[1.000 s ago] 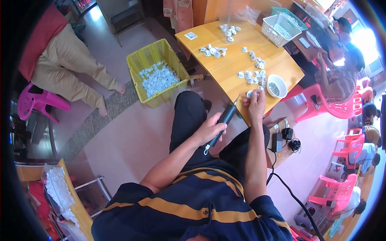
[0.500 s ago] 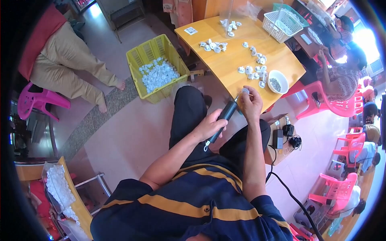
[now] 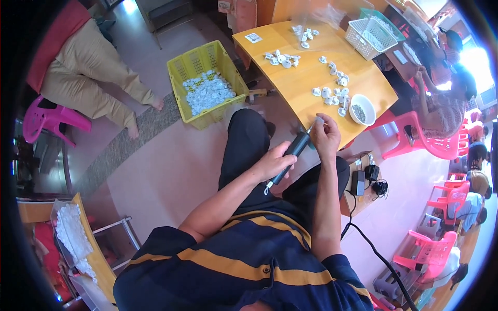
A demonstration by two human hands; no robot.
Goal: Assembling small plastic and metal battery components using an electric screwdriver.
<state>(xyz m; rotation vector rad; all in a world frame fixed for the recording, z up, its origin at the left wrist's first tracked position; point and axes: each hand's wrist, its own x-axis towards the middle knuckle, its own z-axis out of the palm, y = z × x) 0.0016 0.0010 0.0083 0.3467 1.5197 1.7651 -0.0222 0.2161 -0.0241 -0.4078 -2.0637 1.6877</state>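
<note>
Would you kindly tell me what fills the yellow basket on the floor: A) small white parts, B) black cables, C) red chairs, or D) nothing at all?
A: the yellow basket beside the wooden table holds a heap of small white parts.

yellow crate on floor | white basket on table | pink chairs

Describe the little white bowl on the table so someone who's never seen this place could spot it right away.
Start at the wooden table in front of the seated person. Along its right edge, just beyond the right hand, sits the white bowl. Unlike the small white parts scattered beside it, it is round, open-topped and holds tiny dark bits.
</note>
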